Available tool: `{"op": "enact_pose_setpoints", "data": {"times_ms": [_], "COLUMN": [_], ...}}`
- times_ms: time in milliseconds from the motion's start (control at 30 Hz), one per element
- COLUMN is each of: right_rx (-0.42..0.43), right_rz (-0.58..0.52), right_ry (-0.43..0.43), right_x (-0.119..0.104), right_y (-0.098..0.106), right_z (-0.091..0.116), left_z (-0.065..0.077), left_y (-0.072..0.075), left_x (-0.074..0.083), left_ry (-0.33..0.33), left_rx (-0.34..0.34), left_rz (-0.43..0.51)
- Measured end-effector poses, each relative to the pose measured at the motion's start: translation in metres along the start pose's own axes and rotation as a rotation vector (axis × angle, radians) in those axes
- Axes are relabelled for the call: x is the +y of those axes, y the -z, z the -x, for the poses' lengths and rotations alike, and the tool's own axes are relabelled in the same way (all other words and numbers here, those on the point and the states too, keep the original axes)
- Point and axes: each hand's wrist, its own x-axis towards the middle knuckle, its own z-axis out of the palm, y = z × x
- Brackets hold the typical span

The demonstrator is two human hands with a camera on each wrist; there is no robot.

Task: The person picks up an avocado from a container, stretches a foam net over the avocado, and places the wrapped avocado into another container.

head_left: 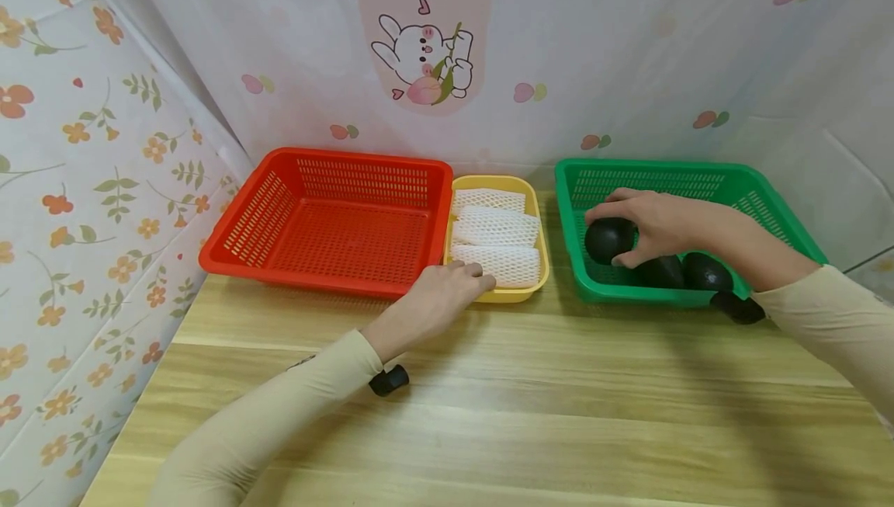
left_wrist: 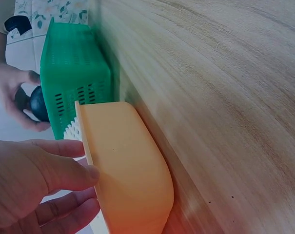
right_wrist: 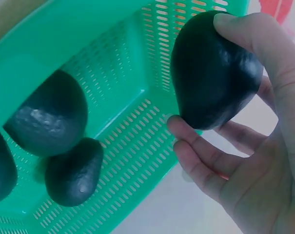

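Note:
In the head view, my right hand (head_left: 656, 223) grips a dark avocado (head_left: 610, 241) over the left part of the green basket (head_left: 580, 289). The right wrist view shows thumb and fingertips around this avocado (right_wrist: 215, 73), with three more dark avocados lower in the basket, one of them small (right_wrist: 75, 171). My left hand (head_left: 447, 293) rests at the near left corner of the small yellow basket (head_left: 513, 295), fingers loose over its rim. White foam net sleeves (head_left: 496, 226) lie inside, the nearest one beside my fingertips. In the left wrist view the thumb overlaps the yellow rim (left_wrist: 84, 131).
A red basket (head_left: 349, 243) stands left of the yellow one, its side close against it. All the baskets stand along the back of the wooden table (head_left: 489, 414), before a printed cloth (head_left: 300, 41). A floral cloth (head_left: 84, 181) hangs at the left.

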Motion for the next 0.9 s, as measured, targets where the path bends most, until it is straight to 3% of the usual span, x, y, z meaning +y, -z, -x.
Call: {"op": "enact_pose_setpoints", "data": {"times_ms": [733,900], "right_rx": [0.112,0.105], "right_rz": [-0.017,-0.038], "right_ry": [0.067,0.079], "right_x": [-0.019,-0.028], "right_y": [0.028,0.028], "right_z": [0.003,0.002], "left_z": [-0.001,0.0], "left_y": [0.001,0.001], "left_x": [0.0,0.0], "left_ry": [-0.006,-0.007], "left_rx": [0.003,0.001], "left_rz": [0.004,0.012]}}
